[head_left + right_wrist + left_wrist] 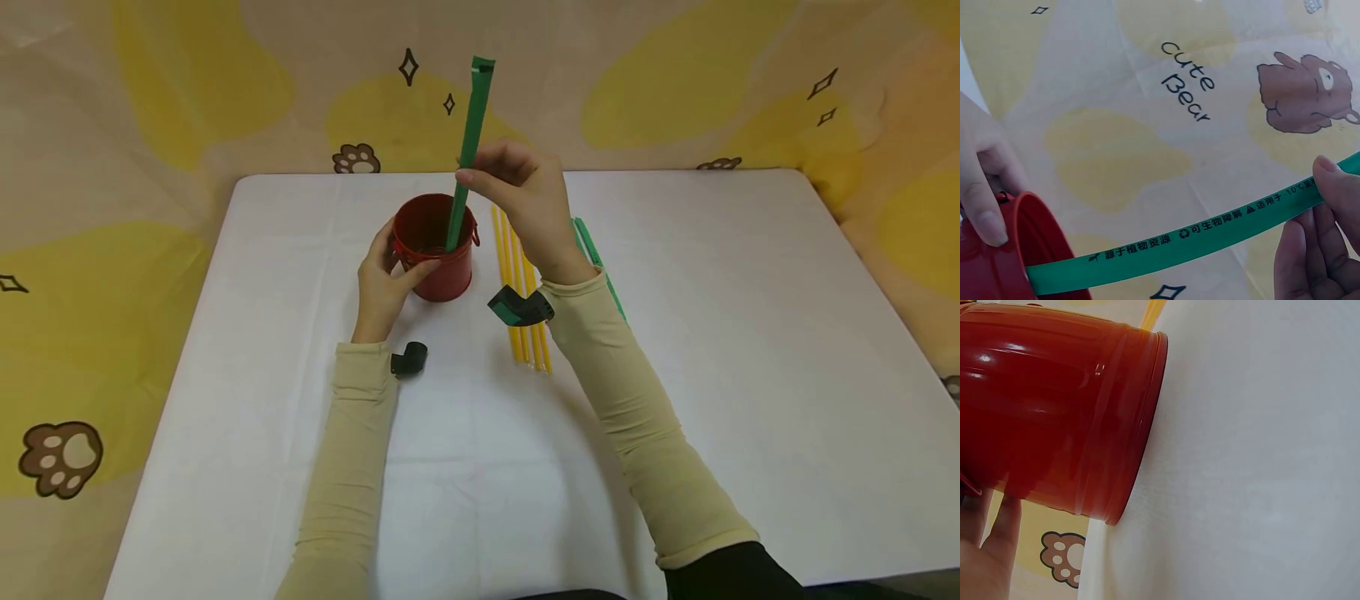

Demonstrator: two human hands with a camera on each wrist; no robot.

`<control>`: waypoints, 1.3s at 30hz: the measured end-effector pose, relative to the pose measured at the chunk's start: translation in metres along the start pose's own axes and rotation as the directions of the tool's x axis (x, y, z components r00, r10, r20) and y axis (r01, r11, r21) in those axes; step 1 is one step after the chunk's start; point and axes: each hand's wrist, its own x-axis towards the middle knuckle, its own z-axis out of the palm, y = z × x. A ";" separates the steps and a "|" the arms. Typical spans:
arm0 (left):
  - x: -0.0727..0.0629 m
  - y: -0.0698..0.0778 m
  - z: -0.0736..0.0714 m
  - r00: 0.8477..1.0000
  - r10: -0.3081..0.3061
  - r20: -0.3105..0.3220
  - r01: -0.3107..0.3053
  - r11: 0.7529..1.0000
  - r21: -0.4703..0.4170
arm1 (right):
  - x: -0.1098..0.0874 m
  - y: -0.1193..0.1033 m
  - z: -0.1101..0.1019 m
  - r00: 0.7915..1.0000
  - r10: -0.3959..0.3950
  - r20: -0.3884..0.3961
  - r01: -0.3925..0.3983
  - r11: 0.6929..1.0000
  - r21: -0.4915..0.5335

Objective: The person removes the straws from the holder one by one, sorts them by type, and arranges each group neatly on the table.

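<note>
A small red metal bucket (444, 279) stands upright on the white table, tipped very little if at all. My left hand (381, 287) grips its left side, the thumb at the near rim and the fingers round the outer wall. In the left wrist view two fingers show beneath the bucket wall (1054, 412). My right hand (528, 192) pinches a long green wrapped straw (474, 117) between thumb and fingers, above the bucket's right side. The straw's lower end is inside the bucket; black printed writing runs along its wrapper (1147, 253) in the right wrist view.
Several yellow straws (517, 342) lie side by side right of the bucket, partly behind my right hand. Further right are green straws (592, 246), partly hidden by the right forearm. A patterned yellow and beige cloth (675, 83) hangs behind the white table (750, 375).
</note>
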 end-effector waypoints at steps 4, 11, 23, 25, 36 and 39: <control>-0.004 0.016 0.001 1.000 -0.001 -0.001 0.001 1.000 0.009 | 0.000 -0.006 -0.004 1.000 -0.025 -0.017 0.025 0.999 0.023; -0.005 0.022 0.002 1.000 0.011 -0.001 -0.011 1.000 0.021 | 0.000 -0.014 -0.009 0.995 -0.086 -0.049 0.089 0.994 0.062; -0.005 0.022 0.002 1.000 0.028 -0.003 -0.028 1.000 0.005 | -0.002 -0.024 -0.020 0.992 -0.043 -0.120 0.062 0.985 0.161; -0.005 0.022 0.002 1.000 0.024 -0.006 -0.024 1.000 0.005 | -0.002 -0.025 -0.021 0.992 -0.038 -0.118 0.057 0.984 0.167; -0.005 0.020 0.003 1.000 0.029 0.000 -0.029 1.000 0.007 | -0.009 -0.024 -0.032 0.994 -0.031 -0.100 0.043 0.992 0.116; -0.005 0.020 0.003 1.000 0.023 -0.003 -0.023 1.000 0.004 | -0.011 -0.022 -0.038 0.994 -0.030 -0.103 0.039 0.995 0.087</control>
